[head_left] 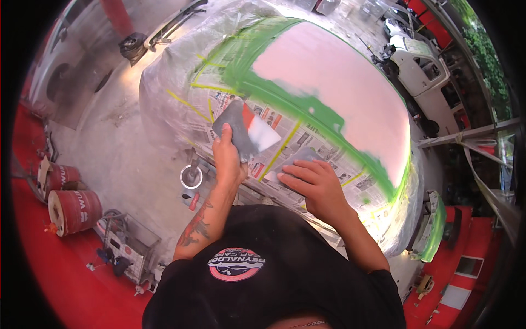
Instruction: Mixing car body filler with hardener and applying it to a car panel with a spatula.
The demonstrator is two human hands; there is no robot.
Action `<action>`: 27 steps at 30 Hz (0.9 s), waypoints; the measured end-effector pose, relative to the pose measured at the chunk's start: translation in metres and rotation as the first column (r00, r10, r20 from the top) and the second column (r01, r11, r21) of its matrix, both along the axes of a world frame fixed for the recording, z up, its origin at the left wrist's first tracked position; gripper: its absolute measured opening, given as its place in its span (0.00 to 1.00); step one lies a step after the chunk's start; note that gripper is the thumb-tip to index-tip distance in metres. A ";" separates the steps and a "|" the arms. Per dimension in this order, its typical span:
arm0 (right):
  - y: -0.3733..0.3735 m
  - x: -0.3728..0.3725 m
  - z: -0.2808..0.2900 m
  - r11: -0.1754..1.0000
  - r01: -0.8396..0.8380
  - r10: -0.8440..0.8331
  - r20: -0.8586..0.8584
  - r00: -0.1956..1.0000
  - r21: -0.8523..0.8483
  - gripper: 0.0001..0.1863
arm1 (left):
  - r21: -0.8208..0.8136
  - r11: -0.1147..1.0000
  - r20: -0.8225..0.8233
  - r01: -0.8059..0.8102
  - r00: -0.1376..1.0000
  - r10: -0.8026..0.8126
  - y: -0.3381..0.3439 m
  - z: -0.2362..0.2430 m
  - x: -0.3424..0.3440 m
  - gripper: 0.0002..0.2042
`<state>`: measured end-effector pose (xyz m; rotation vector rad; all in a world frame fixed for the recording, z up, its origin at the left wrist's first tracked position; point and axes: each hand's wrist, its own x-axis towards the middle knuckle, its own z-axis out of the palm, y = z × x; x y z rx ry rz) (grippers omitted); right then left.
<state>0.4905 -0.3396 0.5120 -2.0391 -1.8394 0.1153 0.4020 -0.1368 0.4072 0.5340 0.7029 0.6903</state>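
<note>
Workshop floor, grey concrete (126, 159) with red-painted edges, seen from above. Filling the middle: a car body (329, 82) masked off with newspaper (285, 137), yellow tape lines (192, 107) and clear plastic sheeting (164, 71), with a pale pinkish sanded panel ringed by a green-tinted border (307, 107).

Left hand (227, 162) raised over the masked surface, fingers wrapped around a grey spreader board (235, 129) carrying a red and white smear at its far right end; grip closed firmly on its near edge. Right hand (315, 183) flat on the newspaper just to the right, fingers spread and loose, pressing on a grey sheet (298, 159) that peeks out from under the fingertips; whether gripped or merely pinned down, cannot tell.

Containers: a small round tin (191, 177) with a white rim on the floor just left of the left wrist, holding something dark grey. Two red drums (68, 200) lying at the left edge of the scene, contents hidden. Near left, a small wire trolley (129, 247) with odds and ends too small to make out. Far right, a white vehicle (422, 68) parked beyond the masked car. Another grey vehicle (71, 71) at far left. Black shirt (274, 274) filling the near edge.
</note>
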 end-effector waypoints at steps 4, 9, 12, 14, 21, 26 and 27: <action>-0.007 -0.006 0.003 0.931 0.056 0.024 -0.214 0.977 0.360 0.34 | -0.258 0.959 0.093 0.113 0.991 -0.091 -0.005 0.016 -0.002 0.23; 0.008 0.002 -0.048 0.951 0.148 -0.042 -0.360 0.932 0.273 0.37 | -0.202 0.955 0.190 0.217 0.965 -0.180 -0.038 0.019 -0.015 0.24; -0.003 0.025 -0.068 0.945 0.152 -0.217 -0.204 0.955 -0.291 0.33 | -0.047 0.978 0.141 0.203 0.971 -0.194 -0.041 0.016 -0.026 0.24; -0.011 0.028 -0.074 0.944 0.326 -0.246 -0.552 0.796 0.050 0.28 | 0.103 0.984 0.130 0.143 0.979 -0.156 -0.039 0.012 -0.029 0.23; -0.011 0.015 -0.068 0.960 0.278 -0.206 -0.603 0.770 0.028 0.23 | 0.187 0.976 0.017 0.112 0.993 -0.117 -0.035 0.016 -0.025 0.24; -0.003 0.042 -0.036 0.949 0.309 -0.291 -0.209 0.934 0.059 0.31 | -0.075 0.977 0.265 0.201 0.948 -0.175 -0.032 0.016 -0.028 0.26; -0.001 0.050 -0.027 0.930 0.343 -0.324 -0.150 0.934 0.129 0.32 | -0.115 0.972 0.204 0.203 0.963 -0.177 -0.032 0.015 -0.028 0.26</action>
